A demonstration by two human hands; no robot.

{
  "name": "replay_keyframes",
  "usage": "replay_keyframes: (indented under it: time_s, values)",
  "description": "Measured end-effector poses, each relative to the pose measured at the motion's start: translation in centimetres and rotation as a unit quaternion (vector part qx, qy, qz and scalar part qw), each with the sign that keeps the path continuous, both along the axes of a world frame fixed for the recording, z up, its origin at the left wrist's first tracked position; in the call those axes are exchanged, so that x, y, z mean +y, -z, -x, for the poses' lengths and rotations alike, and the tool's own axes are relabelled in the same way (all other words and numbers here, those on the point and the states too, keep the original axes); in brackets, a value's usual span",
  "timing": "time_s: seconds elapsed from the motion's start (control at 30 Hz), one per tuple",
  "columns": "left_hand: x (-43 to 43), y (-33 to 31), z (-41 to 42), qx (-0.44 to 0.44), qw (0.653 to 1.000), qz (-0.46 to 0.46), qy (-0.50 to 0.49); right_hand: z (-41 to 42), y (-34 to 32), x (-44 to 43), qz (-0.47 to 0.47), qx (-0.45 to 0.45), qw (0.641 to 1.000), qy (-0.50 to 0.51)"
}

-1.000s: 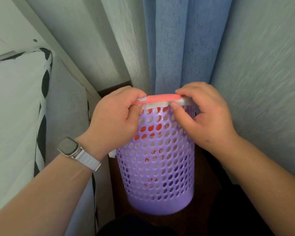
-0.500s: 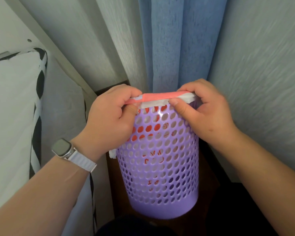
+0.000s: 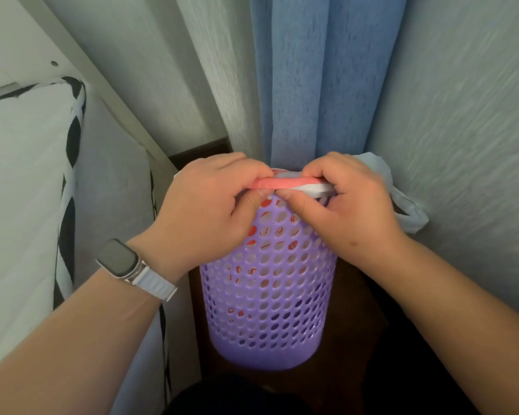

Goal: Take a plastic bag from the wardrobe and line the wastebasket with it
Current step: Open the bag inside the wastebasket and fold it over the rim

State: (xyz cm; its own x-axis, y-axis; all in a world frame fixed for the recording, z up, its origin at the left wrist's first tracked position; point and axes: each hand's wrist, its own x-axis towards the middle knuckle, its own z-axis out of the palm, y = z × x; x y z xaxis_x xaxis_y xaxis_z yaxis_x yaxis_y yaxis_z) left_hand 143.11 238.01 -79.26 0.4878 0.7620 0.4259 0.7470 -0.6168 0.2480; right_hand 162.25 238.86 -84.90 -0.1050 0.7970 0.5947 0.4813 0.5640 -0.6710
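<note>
We have both hands closed on the plastic bag at the near rim of the purple wastebasket. Our left hand has a tight grip on its red-and-white edge, and our right hand pinches the same edge just beside it. A bag handle hangs out against the wall on the right. The wastebasket stands upright on the dark floor, hemmed between the bed, the blue curtain and the wall.
</note>
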Motion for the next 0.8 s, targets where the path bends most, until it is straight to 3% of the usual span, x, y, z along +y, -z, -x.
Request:
replay_keyframes:
  time_s: [0.17, 0.53, 0.8]
  values:
    - [0.1, 0.1, 0.4, -0.046, 0.997, 0.023, -0.054, -0.8, -0.2, 0.4, -0.038, 0.023, 0.999, -0.028]
    - [-0.3, -0.6, 0.4, -0.121, 0.989, 0.053, -0.064, -1.1, -0.6, 0.4, 0.052, 0.086, 0.995, 0.007]
    - [-0.3, -0.1, -0.7, -0.018, 1.0, 0.012, -0.02, 0.0, -0.2, 0.1, -0.007, 0.006, 1.0, 0.01]
